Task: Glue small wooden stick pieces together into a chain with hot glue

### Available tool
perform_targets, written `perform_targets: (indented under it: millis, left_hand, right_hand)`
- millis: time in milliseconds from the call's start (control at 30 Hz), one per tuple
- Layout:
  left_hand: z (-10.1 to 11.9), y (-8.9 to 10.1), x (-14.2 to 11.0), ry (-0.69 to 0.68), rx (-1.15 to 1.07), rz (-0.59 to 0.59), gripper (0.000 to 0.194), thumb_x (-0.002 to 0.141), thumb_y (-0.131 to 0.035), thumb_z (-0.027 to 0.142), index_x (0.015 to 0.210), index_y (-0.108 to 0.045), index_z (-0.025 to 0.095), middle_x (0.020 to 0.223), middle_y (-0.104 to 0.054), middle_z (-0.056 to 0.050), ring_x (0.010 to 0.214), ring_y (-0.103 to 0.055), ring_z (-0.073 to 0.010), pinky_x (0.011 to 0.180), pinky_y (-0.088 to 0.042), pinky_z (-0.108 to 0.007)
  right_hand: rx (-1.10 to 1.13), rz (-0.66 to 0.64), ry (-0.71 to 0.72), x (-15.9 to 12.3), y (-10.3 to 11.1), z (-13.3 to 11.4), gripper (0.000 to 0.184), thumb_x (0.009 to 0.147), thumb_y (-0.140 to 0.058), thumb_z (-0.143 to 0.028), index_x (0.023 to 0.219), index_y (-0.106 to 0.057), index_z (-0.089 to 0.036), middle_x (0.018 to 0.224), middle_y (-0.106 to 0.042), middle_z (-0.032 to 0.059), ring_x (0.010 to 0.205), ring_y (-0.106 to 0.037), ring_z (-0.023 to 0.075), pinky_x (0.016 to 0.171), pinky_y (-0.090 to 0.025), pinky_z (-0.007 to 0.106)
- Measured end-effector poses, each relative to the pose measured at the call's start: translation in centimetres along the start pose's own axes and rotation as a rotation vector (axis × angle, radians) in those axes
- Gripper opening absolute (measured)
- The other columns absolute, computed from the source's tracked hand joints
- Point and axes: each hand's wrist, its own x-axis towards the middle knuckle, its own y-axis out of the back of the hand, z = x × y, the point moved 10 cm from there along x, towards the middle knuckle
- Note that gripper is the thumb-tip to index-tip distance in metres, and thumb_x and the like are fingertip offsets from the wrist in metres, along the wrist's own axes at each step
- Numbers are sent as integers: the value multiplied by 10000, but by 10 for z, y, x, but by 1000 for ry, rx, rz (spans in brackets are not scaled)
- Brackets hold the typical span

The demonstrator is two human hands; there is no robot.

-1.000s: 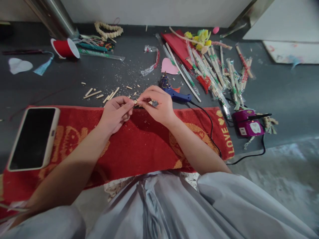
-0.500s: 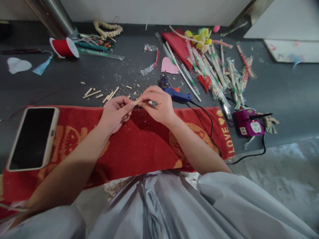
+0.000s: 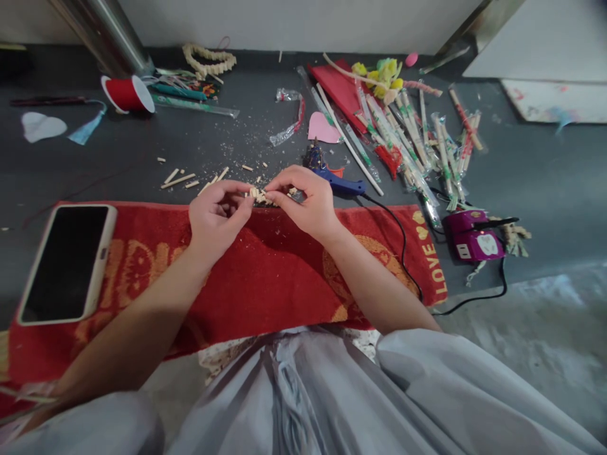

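Note:
Over the back edge of a red towel (image 3: 284,278), my left hand (image 3: 215,215) pinches a small pale wooden piece (image 3: 255,192) between thumb and forefinger. From the other side, the fingertips of my right hand (image 3: 303,201) are closed at the piece's right end. How its parts join is too small to make out. Short pale wooden sticks (image 3: 177,181) and fine crumbs lie just beyond my hands. A blue glue gun (image 3: 339,183) rests behind my right hand, partly hidden by it.
A phone (image 3: 66,262) lies at left on the towel. Wrapped sticks (image 3: 403,136) crowd the right side, near a purple power box (image 3: 474,235). The glue gun's black cord (image 3: 401,234) crosses the towel. A red thread spool (image 3: 128,95) stands back left beside a metal post (image 3: 107,38).
My left fingers have opened a little and drawn slightly left, so more of the pale wooden piece shows between my hands. My right hand has barely moved. The view has shifted slightly.

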Motion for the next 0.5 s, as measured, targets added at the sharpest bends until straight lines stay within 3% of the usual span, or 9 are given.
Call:
perform_targets:
  millis: [133, 267, 500]
  left_hand:
    - [30, 5, -7, -260, 147, 46, 131, 817, -696, 299, 914, -721, 215, 636, -645, 32, 493, -532, -63, 473, -431, -185]
    - [46, 5, -15, -438, 274, 66, 142, 849, -673, 281, 972, -723, 230, 689, -690, 26, 516, -564, -67, 509, -446, -190]
    - [52, 3, -20, -537, 419, 55, 161, 893, -632, 331, 974, -726, 229, 789, -749, -6, 648, -662, -111, 655, -530, -233]
  right_hand:
    - [57, -13, 14, 0, -1, -5, 229, 903, -650, -384, 807, -696, -182, 792, -714, 5, 754, -638, 99, 719, -493, 254]
    - [101, -13, 44, 0, 1, -12, 227, 891, -668, -378, 798, -698, -173, 775, -707, 6, 739, -637, 93, 706, -493, 243]
    - [146, -35, 62, 0, 1, -16, 132, 889, -667, -261, 801, -689, -165, 776, -698, 6, 734, -629, 82, 695, -497, 223]
